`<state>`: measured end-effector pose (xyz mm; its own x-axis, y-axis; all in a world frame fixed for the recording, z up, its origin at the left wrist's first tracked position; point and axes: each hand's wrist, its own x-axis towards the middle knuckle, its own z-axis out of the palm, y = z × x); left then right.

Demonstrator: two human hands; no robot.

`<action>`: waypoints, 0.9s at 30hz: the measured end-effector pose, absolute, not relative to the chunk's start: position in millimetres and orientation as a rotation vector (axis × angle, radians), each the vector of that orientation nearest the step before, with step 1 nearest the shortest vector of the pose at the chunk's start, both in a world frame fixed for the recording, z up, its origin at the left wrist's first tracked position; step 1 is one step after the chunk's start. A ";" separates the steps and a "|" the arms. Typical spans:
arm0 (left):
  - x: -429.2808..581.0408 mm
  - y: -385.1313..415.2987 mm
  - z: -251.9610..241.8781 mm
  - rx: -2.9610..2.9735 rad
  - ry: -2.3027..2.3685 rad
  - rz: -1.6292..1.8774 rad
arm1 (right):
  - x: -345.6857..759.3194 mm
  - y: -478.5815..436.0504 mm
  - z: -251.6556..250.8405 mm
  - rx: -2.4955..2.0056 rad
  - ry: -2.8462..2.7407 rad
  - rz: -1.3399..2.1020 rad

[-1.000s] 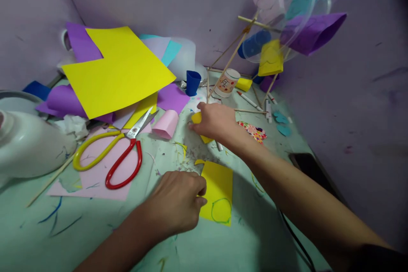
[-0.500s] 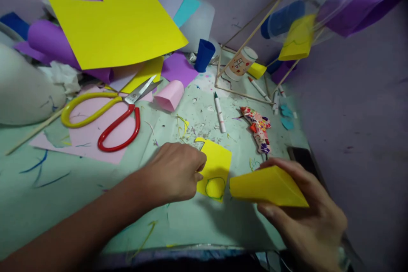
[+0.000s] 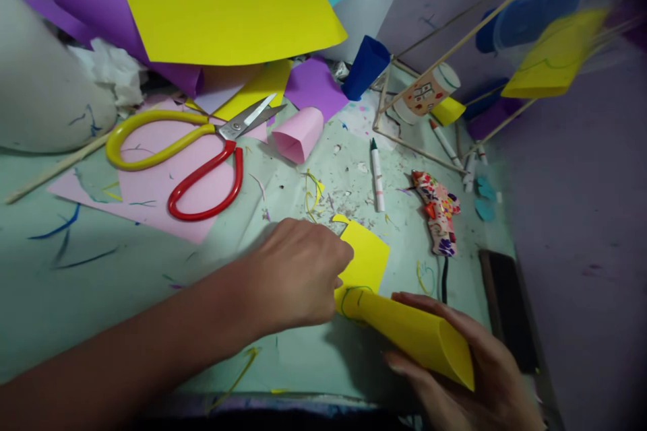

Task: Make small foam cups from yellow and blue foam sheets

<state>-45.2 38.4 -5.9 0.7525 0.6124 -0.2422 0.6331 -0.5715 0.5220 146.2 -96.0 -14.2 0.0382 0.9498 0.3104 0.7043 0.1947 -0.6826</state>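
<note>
My right hand point(image 3: 470, 377) is closed around a rolled yellow paper cone point(image 3: 414, 337) near the table's front edge, its narrow end resting on a small yellow paper square point(image 3: 366, 259) with a green circle drawn on it. My left hand point(image 3: 298, 276) is closed with its fingertips pressing the left edge of that square onto the table. A white marker point(image 3: 377, 175) lies just beyond the square.
Large red-and-yellow scissors point(image 3: 187, 148) lie on pink paper at the left. A pink paper roll point(image 3: 298, 135), a blue paper cup point(image 3: 364, 67), big yellow and purple sheets, a stick frame with paper cups point(image 3: 429, 91), a patterned paper piece point(image 3: 437, 212) and a dark phone point(image 3: 510, 310) crowd the table.
My right hand lifted the yellow cone from the table's middle, brought it to the front edge, and lowered its tip onto the yellow square. The view tilted down. My left hand stayed on the square.
</note>
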 end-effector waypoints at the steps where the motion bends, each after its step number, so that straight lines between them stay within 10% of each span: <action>1: -45.0 38.9 -5.3 2.343 0.928 -0.063 | 146.6 -95.5 -13.6 -1.552 -1.747 0.431; 27: -42.7 42.7 -3.4 2.328 0.918 -0.136 | 147.5 -94.8 -13.0 -1.653 -1.970 0.352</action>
